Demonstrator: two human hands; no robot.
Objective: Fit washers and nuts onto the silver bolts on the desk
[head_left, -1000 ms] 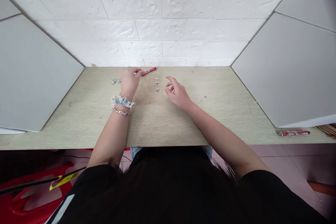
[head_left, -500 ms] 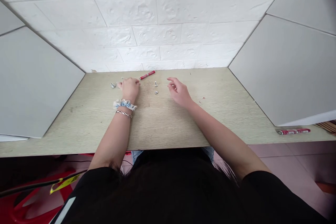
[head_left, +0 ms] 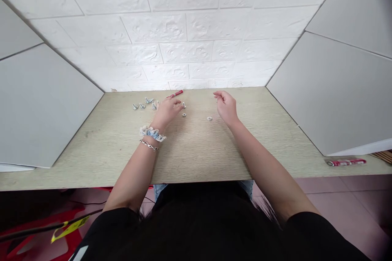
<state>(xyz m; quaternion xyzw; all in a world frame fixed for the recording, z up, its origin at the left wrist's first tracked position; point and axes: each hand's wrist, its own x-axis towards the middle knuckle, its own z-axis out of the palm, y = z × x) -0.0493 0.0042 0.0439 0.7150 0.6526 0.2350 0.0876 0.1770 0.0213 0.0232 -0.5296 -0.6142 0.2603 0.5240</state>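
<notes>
On my feed the little bolt [head_left: 183,105] sits mid-table near the back wall. Its long axis looks to run toward the wall, but it's too small to call the head end. Left hand [head_left: 168,108] lies palm-down with fingertips at the bolt, right hand [head_left: 226,104] hovers half-curled beside a washer [head_left: 209,118]. Can't tell if either is pinching anything.

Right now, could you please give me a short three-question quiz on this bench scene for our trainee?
1. True or false: the red marker lies nearer the wall than the left hand.
2. Which lies nearest the right hand: A the red marker, B the small ring, C the scrunchie?
3. Fill in: the scrunchie and bracelet sit on the ___ wrist.
Key: 1 true; 2 B; 3 left.
</notes>
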